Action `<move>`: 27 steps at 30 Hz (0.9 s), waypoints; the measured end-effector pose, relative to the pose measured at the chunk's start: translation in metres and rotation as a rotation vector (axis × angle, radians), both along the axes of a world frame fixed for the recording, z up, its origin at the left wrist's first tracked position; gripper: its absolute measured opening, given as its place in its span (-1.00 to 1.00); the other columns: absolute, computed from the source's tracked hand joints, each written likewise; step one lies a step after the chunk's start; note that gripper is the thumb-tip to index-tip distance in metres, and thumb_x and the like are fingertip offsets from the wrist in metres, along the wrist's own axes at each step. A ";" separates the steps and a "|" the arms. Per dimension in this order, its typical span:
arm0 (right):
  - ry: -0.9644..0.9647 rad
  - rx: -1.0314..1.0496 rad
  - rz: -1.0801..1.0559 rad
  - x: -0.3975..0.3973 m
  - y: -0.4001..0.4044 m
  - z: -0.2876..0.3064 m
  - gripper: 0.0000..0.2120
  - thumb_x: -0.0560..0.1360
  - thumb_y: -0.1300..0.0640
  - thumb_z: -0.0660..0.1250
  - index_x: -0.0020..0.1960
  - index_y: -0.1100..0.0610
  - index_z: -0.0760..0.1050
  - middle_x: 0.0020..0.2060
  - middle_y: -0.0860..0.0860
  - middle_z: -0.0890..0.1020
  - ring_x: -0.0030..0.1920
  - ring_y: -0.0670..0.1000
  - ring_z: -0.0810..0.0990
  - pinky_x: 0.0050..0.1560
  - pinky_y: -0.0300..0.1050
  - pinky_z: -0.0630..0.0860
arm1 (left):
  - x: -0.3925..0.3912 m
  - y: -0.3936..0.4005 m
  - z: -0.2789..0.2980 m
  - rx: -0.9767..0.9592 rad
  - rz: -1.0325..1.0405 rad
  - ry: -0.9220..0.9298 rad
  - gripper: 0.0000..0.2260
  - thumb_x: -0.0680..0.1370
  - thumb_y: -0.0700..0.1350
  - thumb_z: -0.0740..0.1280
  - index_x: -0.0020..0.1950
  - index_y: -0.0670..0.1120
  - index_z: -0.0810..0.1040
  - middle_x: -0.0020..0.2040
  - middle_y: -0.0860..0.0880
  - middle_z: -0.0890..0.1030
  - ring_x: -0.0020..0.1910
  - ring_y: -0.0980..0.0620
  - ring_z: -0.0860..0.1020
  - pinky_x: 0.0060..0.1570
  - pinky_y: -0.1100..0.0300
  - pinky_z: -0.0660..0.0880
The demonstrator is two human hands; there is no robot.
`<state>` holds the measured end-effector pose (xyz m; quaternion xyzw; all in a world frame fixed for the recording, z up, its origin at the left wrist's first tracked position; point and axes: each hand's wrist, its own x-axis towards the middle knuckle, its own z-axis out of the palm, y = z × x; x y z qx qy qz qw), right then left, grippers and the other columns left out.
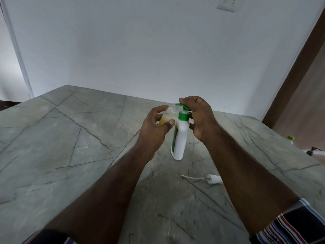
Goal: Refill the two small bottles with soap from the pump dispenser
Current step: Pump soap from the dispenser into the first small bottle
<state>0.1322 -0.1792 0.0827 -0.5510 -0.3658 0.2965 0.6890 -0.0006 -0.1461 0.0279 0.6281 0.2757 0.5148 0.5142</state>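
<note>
Here, left hand (154, 126) grips small bottle (167, 117), right hand (198, 115) presses pump dispenser (180, 138), green label unreadable.

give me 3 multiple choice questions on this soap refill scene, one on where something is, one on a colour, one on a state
1. Where does the loose white pump piece lie?
A. on the table, near the right forearm
B. inside the small bottle
C. on the floor

2. What colour is the pump dispenser top?
A. red
B. green
C. black

3. How is the small bottle in the left hand?
A. capped
B. open, neck at the spout
C. lying on the table

Answers: 1 A, it rests on the stone table; 2 B, nozzle and collar are green; 3 B, its threaded neck is bare while the right hand sits on the pump.
</note>
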 end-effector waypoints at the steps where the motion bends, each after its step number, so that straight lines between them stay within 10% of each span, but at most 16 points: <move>1: 0.003 0.002 0.003 0.000 0.000 0.000 -0.88 0.43 0.11 0.46 -0.07 0.06 0.56 -0.16 0.00 0.64 -0.12 0.04 0.59 -0.10 0.00 0.57 | 0.000 0.000 0.000 0.004 0.003 -0.002 -0.63 0.55 -0.15 0.44 0.28 0.15 0.46 0.04 0.27 0.51 0.02 0.24 0.53 -0.08 0.33 0.49; 27: 0.014 0.021 0.011 -0.004 0.001 -0.001 -0.94 0.46 0.15 0.43 -0.10 0.07 0.56 -0.29 -0.08 0.63 -0.24 -0.03 0.57 -0.18 -0.10 0.54 | 0.000 -0.002 0.003 -0.002 0.022 -0.006 -0.62 0.54 -0.17 0.44 0.29 0.12 0.47 0.08 0.22 0.52 0.03 0.24 0.52 -0.02 0.31 0.51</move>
